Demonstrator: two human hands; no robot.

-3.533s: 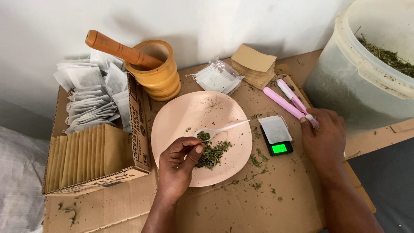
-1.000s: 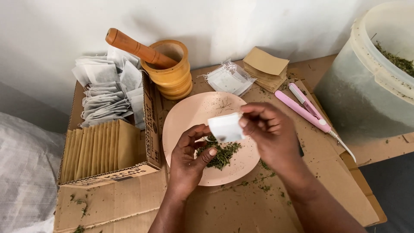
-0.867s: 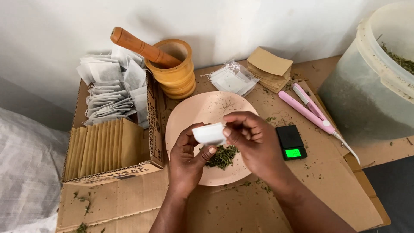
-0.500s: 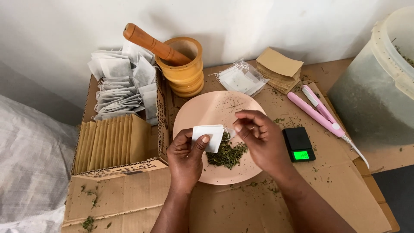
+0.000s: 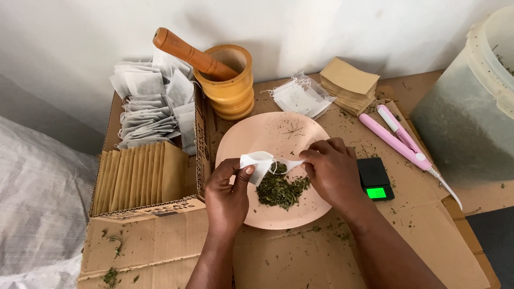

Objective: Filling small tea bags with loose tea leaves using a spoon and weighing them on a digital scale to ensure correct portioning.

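The small white filter bag (image 5: 257, 163) is held open above the pink plate (image 5: 251, 136), just left of the dried herb pile (image 5: 281, 190). The left hand (image 5: 227, 195) pinches its lower edge between thumb and fingers. The right hand (image 5: 332, 171) grips a white plastic spoon (image 5: 286, 163) at the bag's mouth. Judged from this, filling is under way; sealing remains.

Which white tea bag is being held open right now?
The bag pinched in the left hand over the plate; the others lie flat.
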